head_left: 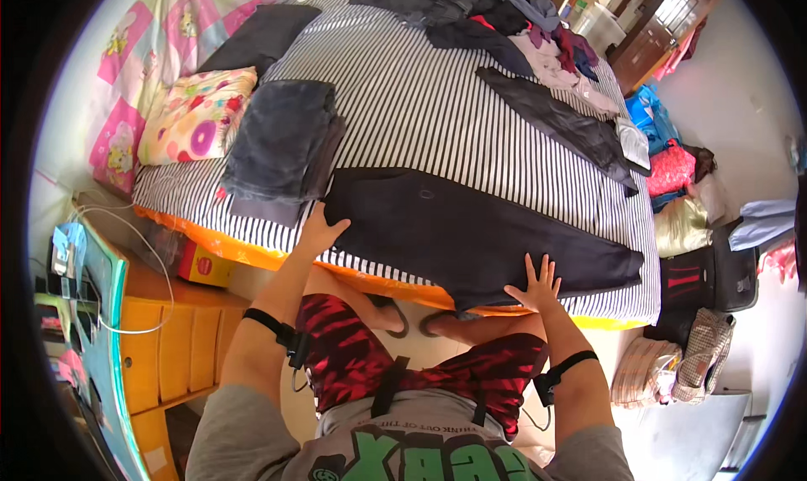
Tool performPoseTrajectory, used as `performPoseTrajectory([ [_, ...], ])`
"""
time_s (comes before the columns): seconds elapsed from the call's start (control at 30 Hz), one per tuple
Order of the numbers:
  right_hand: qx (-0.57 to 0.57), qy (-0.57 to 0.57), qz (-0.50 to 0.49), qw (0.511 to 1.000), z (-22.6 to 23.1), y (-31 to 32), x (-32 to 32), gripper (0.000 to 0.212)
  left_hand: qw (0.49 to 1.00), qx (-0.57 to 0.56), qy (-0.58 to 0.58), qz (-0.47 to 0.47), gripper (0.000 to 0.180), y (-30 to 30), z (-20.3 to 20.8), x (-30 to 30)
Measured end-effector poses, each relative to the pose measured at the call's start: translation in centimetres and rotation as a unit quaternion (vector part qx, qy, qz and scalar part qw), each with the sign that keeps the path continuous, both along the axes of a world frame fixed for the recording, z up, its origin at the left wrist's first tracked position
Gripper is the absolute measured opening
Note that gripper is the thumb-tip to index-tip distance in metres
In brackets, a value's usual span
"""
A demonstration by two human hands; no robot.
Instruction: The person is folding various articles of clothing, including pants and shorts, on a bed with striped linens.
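Observation:
Black trousers lie stretched sideways along the near edge of a bed, waistband at the left and leg ends at the right. Touching the waistband end is my left hand, its thumb spread out over the fabric and its other fingers partly hidden at the edge. My right hand rests flat on the trousers' lower edge near the leg, fingers spread. Left of the waistband sits a stack of folded dark grey trousers.
The bed has a striped sheet. A patterned pillow, a folded dark garment, a clothes heap and dark leggings lie on it. An orange drawer desk stands left; bags crowd the right.

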State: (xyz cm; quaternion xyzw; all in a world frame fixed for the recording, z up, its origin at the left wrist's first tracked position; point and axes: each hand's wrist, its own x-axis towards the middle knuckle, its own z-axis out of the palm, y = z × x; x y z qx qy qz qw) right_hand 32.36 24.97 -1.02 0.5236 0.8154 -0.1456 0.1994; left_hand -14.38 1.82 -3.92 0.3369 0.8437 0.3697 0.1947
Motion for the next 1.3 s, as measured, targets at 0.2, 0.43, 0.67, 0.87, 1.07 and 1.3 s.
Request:
performPoseTrajectory([
  [0.2,0.013,-0.005,-0.007,1.0,0.3,-0.5,-0.1,0.108,0.976,0.176,0.079,0.099,0.039,-2.1,-1.7,2.2],
  [0.43,0.032,-0.05,-0.037,0.998,1.2,-1.5,-0.9,0.105,0.989,0.085,0.116,0.035,0.041,-3.3,-1.1,2.3],
  [0.67,0.063,-0.004,-0.07,0.996,0.2,-2.9,-0.4,0.1,0.983,0.021,0.182,-0.01,0.04,-3.1,-0.6,2.7],
  [0.87,0.186,0.248,-0.141,0.94,-2.7,1.2,4.8,0.056,0.988,0.096,0.118,0.013,0.036,-3.3,1.0,2.1],
  [1.07,0.23,0.285,-0.39,0.845,-4.1,5.7,9.6,0.054,0.994,0.037,0.097,-0.021,0.036,-3.6,-0.3,1.1],
  [1.3,0.331,0.313,-0.503,0.735,-5.4,10.5,14.0,0.057,0.983,0.003,-0.18,0.026,0.024,-3.5,-1.0,0.5],
])
